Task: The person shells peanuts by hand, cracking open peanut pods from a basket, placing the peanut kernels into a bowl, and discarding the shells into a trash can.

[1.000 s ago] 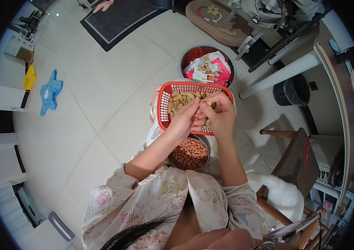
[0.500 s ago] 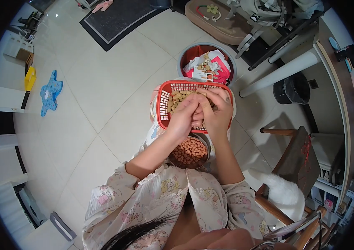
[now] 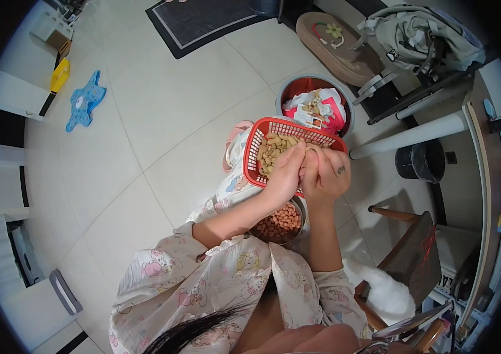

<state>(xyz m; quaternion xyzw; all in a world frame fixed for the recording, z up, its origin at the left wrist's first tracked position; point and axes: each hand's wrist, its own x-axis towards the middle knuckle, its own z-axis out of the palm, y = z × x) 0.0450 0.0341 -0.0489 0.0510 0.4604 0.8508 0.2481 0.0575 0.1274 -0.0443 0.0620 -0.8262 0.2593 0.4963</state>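
A red plastic basket [image 3: 256, 147] of unshelled peanuts [image 3: 274, 150] rests on my lap. Both hands meet just above it. My left hand [image 3: 286, 174] and my right hand [image 3: 325, 174] press together with fingertips touching, pinching one peanut shell between them; the shell itself is mostly hidden by my fingers. Below the hands, nearer my body, sits a metal bowl [image 3: 300, 227] holding reddish shelled peanut kernels [image 3: 280, 221].
A round grey bin [image 3: 345, 106] with shells, paper and red wrapping stands on the floor beyond the basket. A white table leg [image 3: 412, 137], a black container [image 3: 420, 160] and a wooden chair [image 3: 412, 248] are to the right. Tiled floor extends to the left.
The view has swung, so basket and bin sit further right. My hands have drawn closer together over the basket, the right hand now curled with its back facing up.
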